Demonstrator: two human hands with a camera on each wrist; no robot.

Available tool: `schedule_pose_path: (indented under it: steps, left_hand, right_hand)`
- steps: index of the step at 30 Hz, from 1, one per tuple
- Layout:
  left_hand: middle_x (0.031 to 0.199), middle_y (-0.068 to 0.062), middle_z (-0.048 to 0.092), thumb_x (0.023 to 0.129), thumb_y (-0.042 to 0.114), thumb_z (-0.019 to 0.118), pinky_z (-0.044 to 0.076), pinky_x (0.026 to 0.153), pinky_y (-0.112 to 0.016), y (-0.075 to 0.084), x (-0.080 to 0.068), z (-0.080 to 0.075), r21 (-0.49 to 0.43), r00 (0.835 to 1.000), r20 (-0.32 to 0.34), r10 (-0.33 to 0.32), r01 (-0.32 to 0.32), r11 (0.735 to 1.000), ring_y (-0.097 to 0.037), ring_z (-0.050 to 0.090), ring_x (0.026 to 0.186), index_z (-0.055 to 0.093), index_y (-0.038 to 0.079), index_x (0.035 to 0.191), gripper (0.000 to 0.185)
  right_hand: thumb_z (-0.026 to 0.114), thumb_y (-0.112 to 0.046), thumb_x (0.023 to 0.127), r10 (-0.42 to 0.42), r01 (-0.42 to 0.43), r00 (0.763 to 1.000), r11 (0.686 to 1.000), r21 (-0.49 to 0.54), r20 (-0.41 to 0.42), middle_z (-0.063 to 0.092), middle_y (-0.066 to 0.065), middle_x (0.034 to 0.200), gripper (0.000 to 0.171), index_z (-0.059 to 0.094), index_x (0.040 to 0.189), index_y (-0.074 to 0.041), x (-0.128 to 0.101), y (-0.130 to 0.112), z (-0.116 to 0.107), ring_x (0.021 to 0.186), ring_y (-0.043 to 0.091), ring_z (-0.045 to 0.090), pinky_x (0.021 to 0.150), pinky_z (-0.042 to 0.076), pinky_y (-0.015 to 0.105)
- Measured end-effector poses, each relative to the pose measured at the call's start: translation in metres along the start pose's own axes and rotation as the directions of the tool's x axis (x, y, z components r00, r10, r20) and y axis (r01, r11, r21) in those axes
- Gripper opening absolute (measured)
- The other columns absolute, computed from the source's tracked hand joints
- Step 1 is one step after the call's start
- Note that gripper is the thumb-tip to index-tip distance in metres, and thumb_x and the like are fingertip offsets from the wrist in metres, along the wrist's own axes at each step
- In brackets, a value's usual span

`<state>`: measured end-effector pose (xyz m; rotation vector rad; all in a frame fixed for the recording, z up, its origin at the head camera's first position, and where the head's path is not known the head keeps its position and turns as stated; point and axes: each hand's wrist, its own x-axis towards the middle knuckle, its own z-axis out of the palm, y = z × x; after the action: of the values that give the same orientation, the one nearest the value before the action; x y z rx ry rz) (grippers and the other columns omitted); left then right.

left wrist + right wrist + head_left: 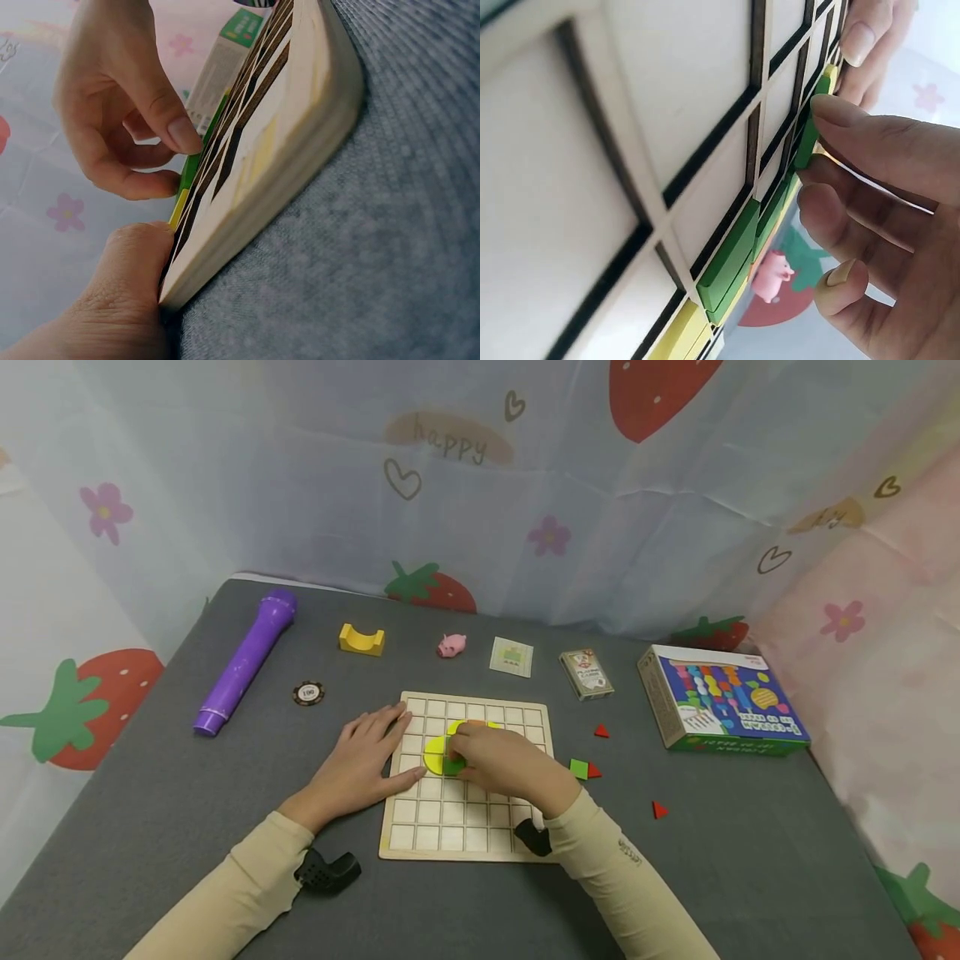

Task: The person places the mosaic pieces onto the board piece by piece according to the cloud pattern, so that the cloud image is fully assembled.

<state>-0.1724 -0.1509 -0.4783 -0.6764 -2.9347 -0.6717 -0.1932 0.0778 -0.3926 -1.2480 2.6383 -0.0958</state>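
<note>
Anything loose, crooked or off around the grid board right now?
A few pieces lie loose on the grey table right of the wooden grid board: three red triangles and a green square. Otherwise nothing stands out: the board lies flat, the left hand rests on its edge, and the right hand pinches a green piece.

A grey fabric-covered table (187,793) stands against pale, translucent draped sheeting (300,493) printed with red strawberries, pink flowers and hearts.
</note>
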Motion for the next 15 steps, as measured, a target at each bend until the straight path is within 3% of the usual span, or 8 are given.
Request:
schedule_pose_path:
  steps: [15]
  left_hand:
    - [0.158,-0.011,0.022,0.09,0.06,0.053,0.017,0.112,-0.054,-0.0002,-0.0008,0.0,0.0,1.0,-0.01,0.01,-0.01,1.0,-0.032,0.024,0.143,0.028,0.006,0.151,0.085]
  right_hand:
    - [0.068,-0.019,0.09,0.035,-0.035,0.999,0.999,-0.002,0.04,0.061,-0.003,0.102,0.015,0.067,0.104,-0.015,0.0015,-0.0015,-0.0029,0.088,0.009,0.057,0.079,0.051,0.025]
